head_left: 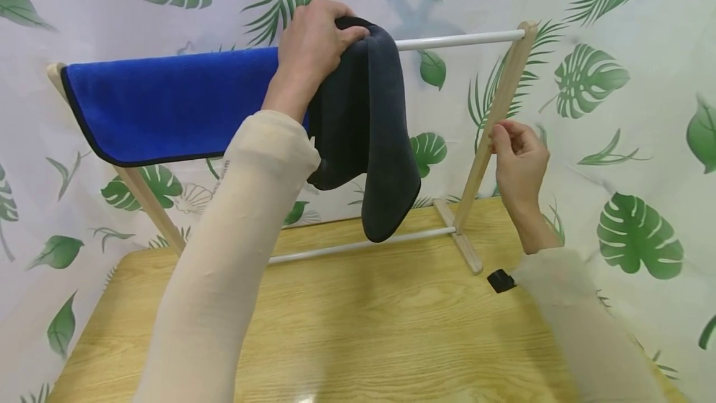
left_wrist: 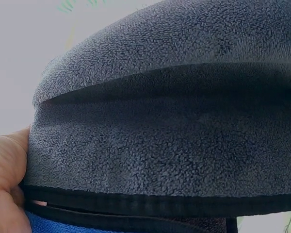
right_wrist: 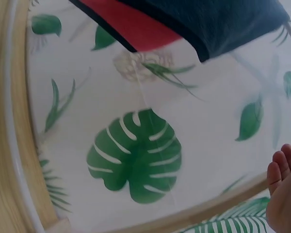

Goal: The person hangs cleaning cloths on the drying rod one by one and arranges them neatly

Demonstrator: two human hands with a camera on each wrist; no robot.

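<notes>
A dark grey plush cloth (head_left: 388, 142) with black edging hangs folded near the middle of a wooden rack's white top bar (head_left: 464, 40). My left hand (head_left: 313, 42) pinches its upper fold at the bar, thumb in front. In the left wrist view the cloth (left_wrist: 150, 150) fills most of the frame, with a gap between its layers. Beside it hangs a blue cloth (head_left: 173, 104), also black-edged. At the right wooden post (head_left: 500, 92), the curled fingers and thumb of my right hand (head_left: 520, 160) hold the post's edge.
A white lower rod (head_left: 363, 247) joins the rack's feet on the wood-grain table (head_left: 358, 328). Red cloth (right_wrist: 136, 26) shows beneath dark cloth in the right wrist view. A small black object (head_left: 500, 280) is beside my right sleeve. Leaf-patterned sheeting (head_left: 632, 111) hangs behind.
</notes>
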